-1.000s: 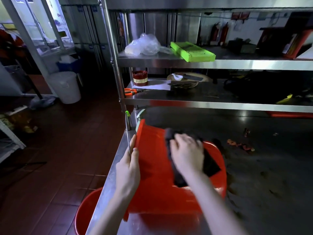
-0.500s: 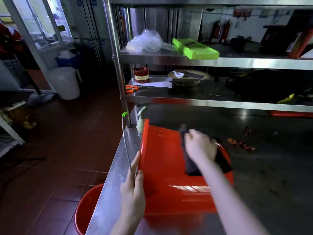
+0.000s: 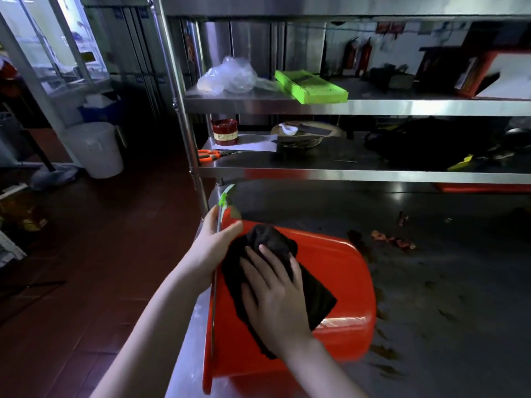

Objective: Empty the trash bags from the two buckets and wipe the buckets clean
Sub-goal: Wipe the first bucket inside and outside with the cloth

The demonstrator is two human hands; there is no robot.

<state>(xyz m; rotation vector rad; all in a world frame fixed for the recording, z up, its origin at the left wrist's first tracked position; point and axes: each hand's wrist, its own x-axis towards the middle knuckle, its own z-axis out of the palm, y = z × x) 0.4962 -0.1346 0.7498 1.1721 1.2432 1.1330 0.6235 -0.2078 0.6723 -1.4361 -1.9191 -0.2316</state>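
A red bucket (image 3: 342, 271) lies on its side on the steel table (image 3: 448, 297), its rim toward the table's left edge. My left hand (image 3: 212, 242) grips the far end of the rim, thumb over the red edge, beside the wire handle with a green grip (image 3: 222, 200). A black cloth (image 3: 316, 297) is spread on the bucket's upturned outer wall. My right hand (image 3: 275, 297) presses flat on the cloth with straight fingers. The bucket's inside is hidden from view.
Reddish food scraps (image 3: 390, 239) and stains lie on the table right of the bucket. A steel shelf rack (image 3: 344, 176) stands over the table with orange scissors (image 3: 209, 155), a red tin (image 3: 225, 132) and a green tray (image 3: 310, 87). A white bin (image 3: 94, 149) stands on the red floor at left.
My right hand slid the cloth left toward the rim and now lies flat on it. My left hand moved up the rim to its far end, thumb hooked over.
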